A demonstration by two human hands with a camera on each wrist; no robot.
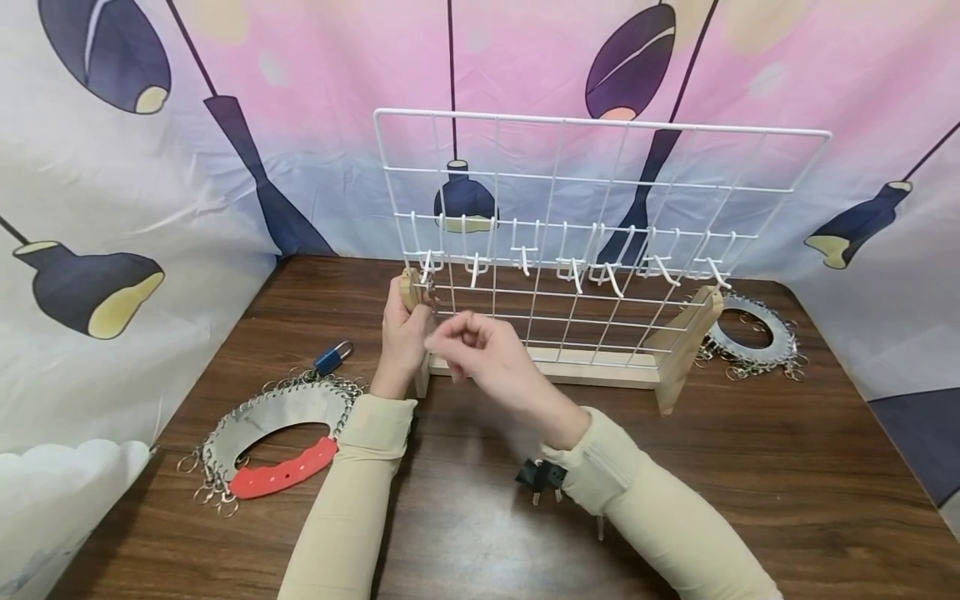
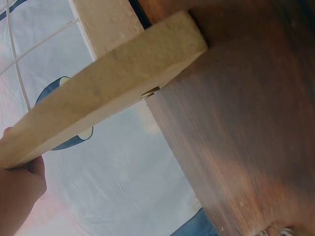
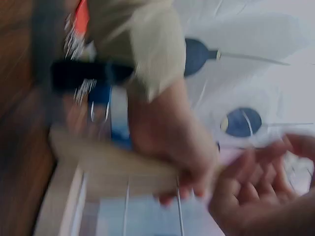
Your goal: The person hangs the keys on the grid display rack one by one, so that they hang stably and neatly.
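My left hand grips the upper part of the wooden side post at the left end of a white wire grid rack. Small shiny metal hardware shows on the inner side of that post, beside my left fingers. Close by, my right hand hovers with fingers bent and thumb and index tips drawn near each other. It is blurred in the right wrist view, and whether a small thing lies between its fingertips cannot be seen. Several white hooks hang across the grid.
At left on the brown table lies a silver ring plate with a red section and small rings, a blue padlock beside it. Black-headed keys lie near my right sleeve. Another ring plate lies behind the right post.
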